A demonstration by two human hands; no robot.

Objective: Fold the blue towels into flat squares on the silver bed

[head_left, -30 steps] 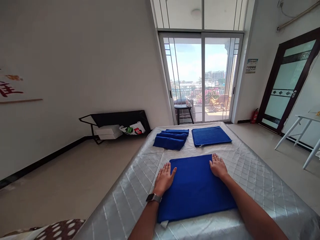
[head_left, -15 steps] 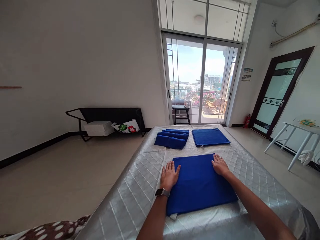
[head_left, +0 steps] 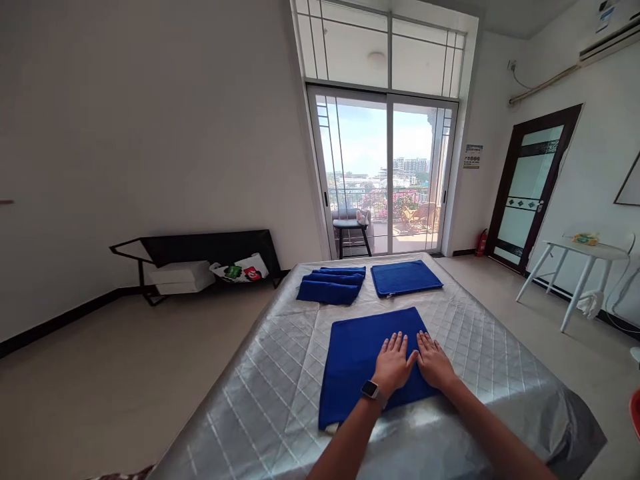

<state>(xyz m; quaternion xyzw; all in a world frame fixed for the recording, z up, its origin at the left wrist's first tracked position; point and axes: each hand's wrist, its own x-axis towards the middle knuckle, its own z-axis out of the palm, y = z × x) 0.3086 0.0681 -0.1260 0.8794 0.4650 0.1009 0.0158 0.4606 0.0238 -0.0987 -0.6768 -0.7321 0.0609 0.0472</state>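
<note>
A blue rectangular cloth piece, like a cushion cover [head_left: 357, 353], lies flat on the quilted silver-grey bed surface [head_left: 260, 380] in front of me. My left hand [head_left: 394, 362] rests palm down on its right half, fingers stretched out, a watch on the wrist. Beside it my right hand [head_left: 434, 360] lies flat over the cover's right edge, fingers extended. Both thumbs nearly meet. A white tag pokes out at the near left corner. Farther back lie another flat blue cover [head_left: 406, 277] and, to its left, several folded blue cloths [head_left: 331, 288] overlapping in a row.
Beyond the bed are sliding glass doors [head_left: 387, 180] with a dark stool [head_left: 351, 230] behind them. At left, a black rack [head_left: 215, 248] stands by the wall with a white box [head_left: 181, 277]. To the right are a white table [head_left: 590, 248] and a dark-framed door [head_left: 535, 190].
My left hand has moved right, from the cover's left edge onto its right half. My right hand has come slightly nearer to me along the right edge. The camera view has shifted too.
</note>
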